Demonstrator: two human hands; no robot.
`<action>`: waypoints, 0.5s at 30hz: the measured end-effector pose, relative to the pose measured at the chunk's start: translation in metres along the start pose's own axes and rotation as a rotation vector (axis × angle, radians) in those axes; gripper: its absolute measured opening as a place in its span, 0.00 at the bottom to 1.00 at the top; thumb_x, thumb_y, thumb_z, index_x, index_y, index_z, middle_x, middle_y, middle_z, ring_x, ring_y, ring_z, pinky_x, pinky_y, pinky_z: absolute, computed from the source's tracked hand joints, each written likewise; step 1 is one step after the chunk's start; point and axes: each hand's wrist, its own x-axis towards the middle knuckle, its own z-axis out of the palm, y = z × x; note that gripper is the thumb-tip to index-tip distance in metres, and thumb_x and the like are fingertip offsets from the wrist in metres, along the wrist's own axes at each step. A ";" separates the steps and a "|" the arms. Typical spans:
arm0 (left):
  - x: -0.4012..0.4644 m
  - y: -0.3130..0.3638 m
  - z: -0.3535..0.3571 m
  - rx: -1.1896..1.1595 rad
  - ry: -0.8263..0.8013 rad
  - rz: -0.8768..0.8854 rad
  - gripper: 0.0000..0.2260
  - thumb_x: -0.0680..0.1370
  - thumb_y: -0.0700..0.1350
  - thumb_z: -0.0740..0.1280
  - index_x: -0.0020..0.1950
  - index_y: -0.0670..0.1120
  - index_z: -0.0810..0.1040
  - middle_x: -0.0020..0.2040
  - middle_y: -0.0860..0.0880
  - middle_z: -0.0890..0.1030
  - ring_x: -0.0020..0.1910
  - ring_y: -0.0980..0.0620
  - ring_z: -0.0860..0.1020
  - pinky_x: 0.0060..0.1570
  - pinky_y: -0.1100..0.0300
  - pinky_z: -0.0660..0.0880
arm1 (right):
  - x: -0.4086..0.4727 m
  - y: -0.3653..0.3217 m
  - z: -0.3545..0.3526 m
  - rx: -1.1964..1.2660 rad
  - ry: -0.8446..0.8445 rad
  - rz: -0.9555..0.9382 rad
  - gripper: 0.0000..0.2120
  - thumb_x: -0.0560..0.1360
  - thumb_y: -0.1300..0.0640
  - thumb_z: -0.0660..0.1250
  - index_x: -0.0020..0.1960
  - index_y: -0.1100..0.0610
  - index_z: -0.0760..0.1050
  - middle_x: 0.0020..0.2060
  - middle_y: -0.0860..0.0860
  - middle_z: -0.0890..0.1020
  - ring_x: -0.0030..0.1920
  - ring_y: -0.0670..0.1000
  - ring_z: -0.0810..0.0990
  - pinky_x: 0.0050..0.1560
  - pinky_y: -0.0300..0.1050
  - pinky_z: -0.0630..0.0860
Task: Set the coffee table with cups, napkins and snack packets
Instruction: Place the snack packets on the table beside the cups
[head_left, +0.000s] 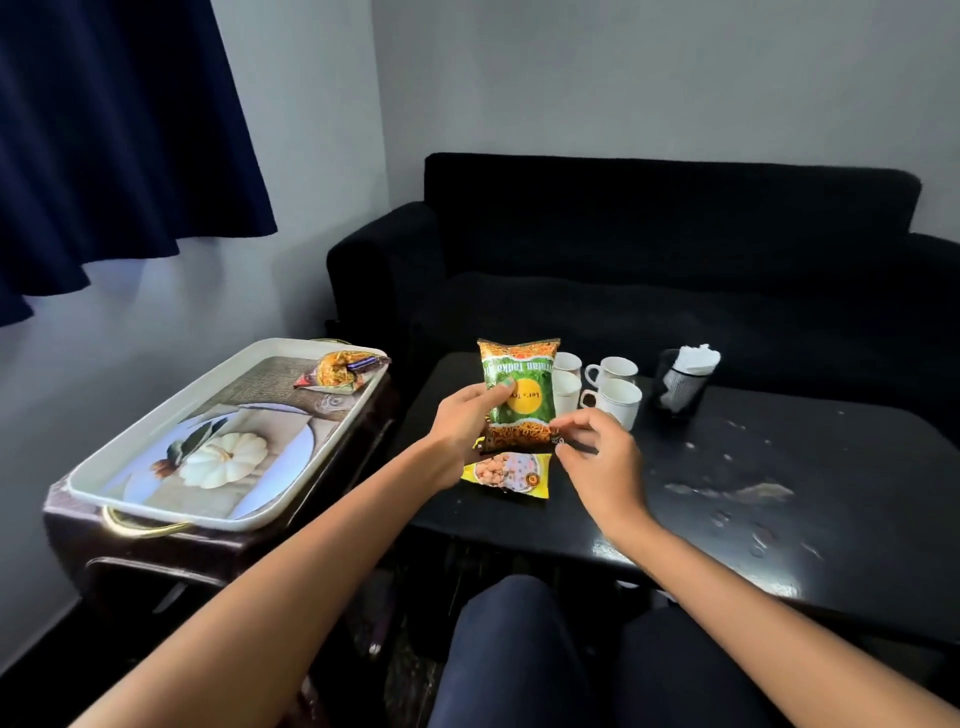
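My left hand (465, 423) grips a green and orange snack packet (519, 395), held upright above the black coffee table (779, 493). My right hand (597, 457) pinches the packet's lower right corner. Under it a yellow snack packet (511, 473) lies flat on the table. Several white cups (613, 397) stand grouped behind the packets. A black mesh holder (680, 387) with white napkins (698, 358) stands right of the cups. One more snack packet (340, 370) lies at the far end of the tray (104, 467).
The white tray with a pumpkin print and gold handles rests on a dark side table (156, 561) to the left. A black sofa (675, 249) runs behind the coffee table. Pale smears (727, 488) mark the table's right half. My knees (519, 649) are at its front edge.
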 end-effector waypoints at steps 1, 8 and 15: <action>0.000 -0.001 0.000 0.010 -0.012 0.014 0.13 0.75 0.54 0.69 0.53 0.47 0.81 0.47 0.48 0.85 0.45 0.51 0.83 0.42 0.56 0.80 | -0.001 0.003 -0.003 0.017 -0.003 0.022 0.15 0.70 0.73 0.66 0.44 0.53 0.77 0.50 0.55 0.81 0.48 0.41 0.80 0.43 0.24 0.74; -0.004 -0.010 0.003 0.099 -0.109 0.131 0.07 0.76 0.46 0.69 0.53 0.47 0.80 0.44 0.50 0.85 0.42 0.53 0.84 0.39 0.62 0.79 | -0.001 0.015 -0.013 0.097 0.057 0.142 0.13 0.71 0.66 0.67 0.51 0.52 0.74 0.54 0.52 0.78 0.47 0.39 0.76 0.39 0.26 0.71; -0.004 -0.020 0.008 0.617 -0.178 0.268 0.11 0.76 0.46 0.69 0.59 0.53 0.78 0.55 0.52 0.80 0.55 0.51 0.79 0.55 0.58 0.75 | 0.008 0.015 -0.018 -0.106 0.125 0.041 0.29 0.68 0.59 0.71 0.64 0.47 0.63 0.63 0.46 0.66 0.61 0.49 0.69 0.60 0.49 0.66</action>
